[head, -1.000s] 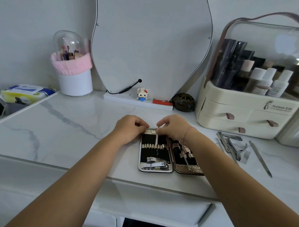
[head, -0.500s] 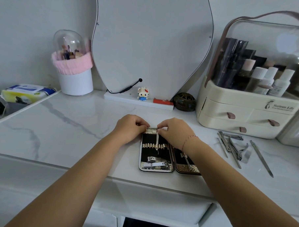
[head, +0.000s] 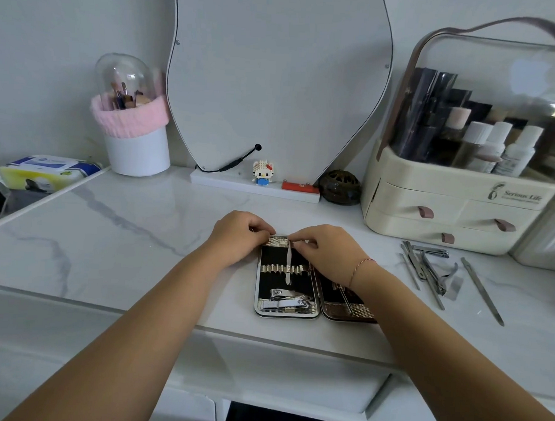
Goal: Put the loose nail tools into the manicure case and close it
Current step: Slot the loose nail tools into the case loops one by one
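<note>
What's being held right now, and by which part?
The right hand pinches a slim metal tool by its upper end, over the manicure case. The left hand curls at the case's top edge; its grip cannot be told.

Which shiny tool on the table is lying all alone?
The long thin tool farthest right. It lies apart by itself, while the other loose tools sit heaped together to its left.

light: soft, even, daylight-like | shadows: faint | glare: reflections on clear organizer lid (head: 511,77) | edges: wide-angle bending | focus: slightly soft overall
</note>
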{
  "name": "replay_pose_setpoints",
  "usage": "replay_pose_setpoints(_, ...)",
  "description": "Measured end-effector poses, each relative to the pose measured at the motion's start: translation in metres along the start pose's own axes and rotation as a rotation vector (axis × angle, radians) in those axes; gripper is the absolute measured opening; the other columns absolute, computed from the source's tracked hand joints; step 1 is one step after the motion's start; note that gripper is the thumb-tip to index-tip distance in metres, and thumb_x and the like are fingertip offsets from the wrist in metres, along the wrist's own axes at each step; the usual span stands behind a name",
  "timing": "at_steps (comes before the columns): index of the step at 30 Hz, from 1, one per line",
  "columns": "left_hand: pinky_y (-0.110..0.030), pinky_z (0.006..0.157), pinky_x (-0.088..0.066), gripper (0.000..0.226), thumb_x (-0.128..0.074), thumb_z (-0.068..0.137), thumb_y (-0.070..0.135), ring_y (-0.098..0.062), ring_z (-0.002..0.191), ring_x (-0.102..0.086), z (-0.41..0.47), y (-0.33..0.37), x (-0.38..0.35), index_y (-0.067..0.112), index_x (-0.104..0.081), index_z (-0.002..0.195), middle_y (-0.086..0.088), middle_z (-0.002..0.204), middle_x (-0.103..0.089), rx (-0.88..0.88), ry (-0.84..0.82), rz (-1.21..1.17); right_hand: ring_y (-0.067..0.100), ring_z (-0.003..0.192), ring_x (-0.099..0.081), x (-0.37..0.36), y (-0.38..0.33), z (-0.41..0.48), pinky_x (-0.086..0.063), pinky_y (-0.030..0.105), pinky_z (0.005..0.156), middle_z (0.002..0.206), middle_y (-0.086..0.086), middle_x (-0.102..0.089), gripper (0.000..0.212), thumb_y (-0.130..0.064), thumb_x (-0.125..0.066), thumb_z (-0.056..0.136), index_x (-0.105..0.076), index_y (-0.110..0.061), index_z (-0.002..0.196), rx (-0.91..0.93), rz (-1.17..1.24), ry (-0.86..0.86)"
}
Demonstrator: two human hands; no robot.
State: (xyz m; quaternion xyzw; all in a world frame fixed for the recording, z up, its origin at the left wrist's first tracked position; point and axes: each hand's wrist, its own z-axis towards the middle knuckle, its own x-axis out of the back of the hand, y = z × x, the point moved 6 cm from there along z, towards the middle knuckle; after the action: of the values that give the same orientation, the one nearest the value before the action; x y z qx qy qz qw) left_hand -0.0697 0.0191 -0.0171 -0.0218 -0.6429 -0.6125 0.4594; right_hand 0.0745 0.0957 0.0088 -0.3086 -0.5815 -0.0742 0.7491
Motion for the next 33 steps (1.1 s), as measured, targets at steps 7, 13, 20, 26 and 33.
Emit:
replay_pose_setpoints(7, -0.034, 0.089, -0.048, 0.023, -0.065, 0.083, 0.018, -0.012, 0.093, -0.061, 0.0, 0.0, 0.0, 0.037, -0.068, 0.071, 0.019, 0.081, -0.065, -0.004, -0.004, -0.004, 0.016, 0.107, -0.055, 0.001, -0.002, -0.003, -0.042, 0.028, 0.092, 0.12, -0.002, -0.063, 0.03, -0.027, -0.046, 0.094, -0.064, -0.029, 0.117, 0.023, 0.025, -0.041)
replay_pose_setpoints(13, -0.029, 0.085, -0.046, 0.021, -0.065, 0.084, 0.018, -0.012, 0.095, -0.061, 0.001, 0.0, -0.001, 0.036, -0.069, 0.074, 0.018, 0.083, -0.065, -0.007, -0.012, -0.026, 0.009, 0.08, -0.053, 0.007, 0.002, -0.009, -0.048, 0.022, 0.085, 0.093, -0.003, -0.064, 0.039, -0.023, -0.048, 0.094, -0.051, -0.025, 0.132, 0.013, 0.172, 0.045)
replay_pose_setpoints(20, -0.033, 0.093, -0.048, 0.016, -0.068, 0.083, 0.026, -0.006, 0.094, -0.062, 0.001, -0.002, -0.003, 0.038, -0.071, 0.072, 0.02, 0.085, -0.07, -0.018, -0.044, -0.042, 0.015, 0.077, -0.06, 0.073, 0.092, -0.041, -0.046, 0.022, 0.067, 0.078, -0.001, -0.066, 0.005, -0.019, -0.067, 0.081, -0.071, -0.018, 0.082, -0.295, 0.132, 0.394)
replay_pose_setpoints(26, -0.034, 0.093, -0.048, 0.015, -0.071, 0.081, 0.029, -0.006, 0.092, -0.063, 0.001, -0.003, -0.003, 0.038, -0.072, 0.069, 0.019, 0.083, -0.072, -0.018, -0.041, -0.04, 0.015, 0.059, -0.056, 0.077, 0.143, -0.065, -0.039, 0.024, 0.055, 0.066, 0.002, -0.063, 0.02, -0.032, -0.074, 0.072, -0.067, -0.017, 0.061, -0.498, 0.002, 0.251)
replay_pose_setpoints(33, -0.031, 0.089, -0.047, 0.018, -0.07, 0.083, 0.026, -0.006, 0.091, -0.062, -0.003, 0.002, -0.002, 0.038, -0.071, 0.069, 0.018, 0.082, -0.071, -0.012, -0.049, -0.062, 0.021, 0.051, -0.046, 0.069, 0.145, -0.057, -0.04, 0.026, 0.058, 0.061, 0.008, -0.047, 0.045, -0.023, -0.071, 0.073, -0.051, -0.016, 0.033, -0.532, -0.039, 0.148)
